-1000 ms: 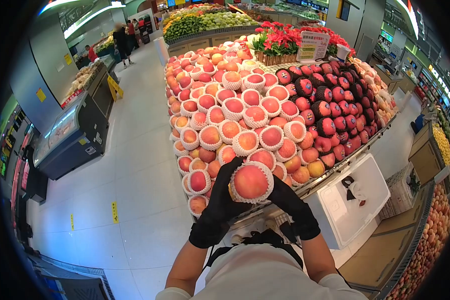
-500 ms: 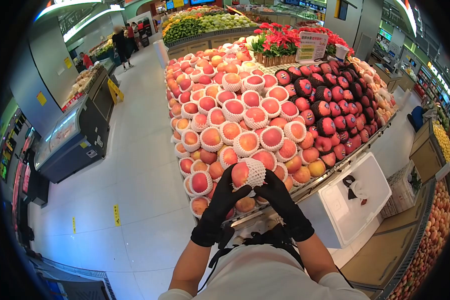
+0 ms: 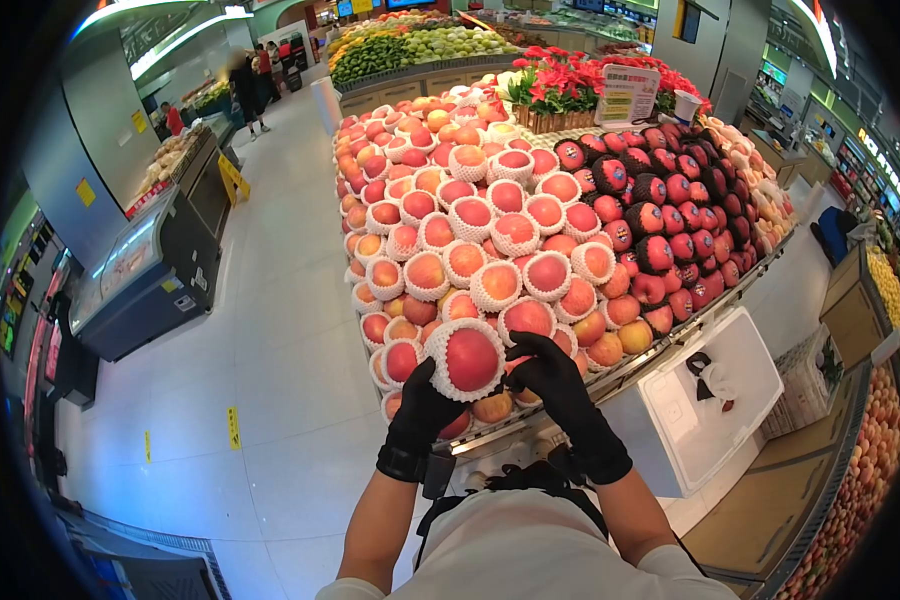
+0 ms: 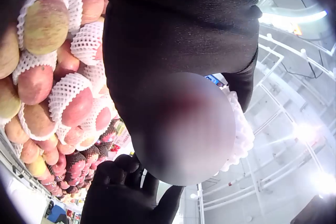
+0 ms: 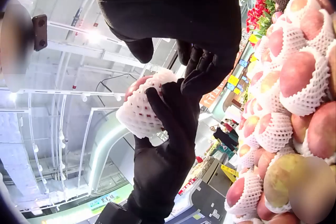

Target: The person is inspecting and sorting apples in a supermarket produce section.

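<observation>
A red apple [image 3: 472, 360] in a white foam net sits in my black-gloved left hand [image 3: 425, 405], above the near edge of the fruit display. In the right wrist view, the left hand's fingers [image 5: 167, 116] curl round the netted apple [image 5: 140, 113]. My right hand [image 3: 552, 385], also gloved in black, hovers just right of the apple, its fingers loosely bent and holding nothing. A blurred disc covers most of the apple in the left wrist view, leaving part of its foam net [image 4: 240, 134] in sight.
Netted apples [image 3: 425, 272] are heaped in front of me, with red apples in black nets [image 3: 655, 253] to the right. A white foam box [image 3: 715, 400] stands at the right below the display. Red flowers [image 3: 560, 80] and a sign [image 3: 628, 95] stand behind.
The apple has moved slightly left and turned so its red face shows again. Both hands held it before; the right hand has let go and drawn off to the right.
</observation>
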A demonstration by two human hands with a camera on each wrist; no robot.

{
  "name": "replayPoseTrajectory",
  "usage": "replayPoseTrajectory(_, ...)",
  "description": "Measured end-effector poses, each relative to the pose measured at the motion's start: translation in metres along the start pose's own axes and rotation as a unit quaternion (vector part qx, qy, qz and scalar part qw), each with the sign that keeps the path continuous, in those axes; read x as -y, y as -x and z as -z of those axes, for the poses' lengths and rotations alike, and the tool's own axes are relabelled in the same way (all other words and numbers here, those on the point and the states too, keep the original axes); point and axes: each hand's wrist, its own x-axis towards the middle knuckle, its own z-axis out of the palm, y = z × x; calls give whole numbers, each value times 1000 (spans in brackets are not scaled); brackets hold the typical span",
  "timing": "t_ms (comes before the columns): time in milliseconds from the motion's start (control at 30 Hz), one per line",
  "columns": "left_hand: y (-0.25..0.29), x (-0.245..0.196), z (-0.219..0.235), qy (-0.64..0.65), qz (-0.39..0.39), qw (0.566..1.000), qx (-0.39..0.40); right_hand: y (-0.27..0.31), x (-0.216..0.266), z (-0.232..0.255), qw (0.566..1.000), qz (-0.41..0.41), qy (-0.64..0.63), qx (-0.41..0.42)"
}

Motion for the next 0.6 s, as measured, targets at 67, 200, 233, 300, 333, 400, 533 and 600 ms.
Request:
replayPoseTrajectory(67,5,-7,-14,-254,-65,965,-27,1,-1,-2,1000,-1,-1,6)
replayPoseTrajectory(200,1,7,-9,-92,-70,993,-26,7,-1,-1,999,-15,-11,31)
replayPoseTrajectory(233,6,2,-18,-194,-76,977,-40,7,-1,0,999,-18,-15,40)
replayPoseTrajectory(300,6,1,-22,-76,-26,996,-37,9,0,2,999,-21,-8,44)
replayPoseTrajectory(333,5,8,-12,146,34,988,-21,11,0,3,999,-24,-5,46)
replayPoseTrajectory(400,2,26,9,345,95,934,-7,13,-6,7,999,-33,17,39)
replayPoseTrajectory(533,1,33,1,215,35,976,-4,13,-10,13,994,-40,98,38)
replayPoseTrajectory(600,-1,27,-11,120,3,993,-3,13,-10,15,991,-17,129,36)
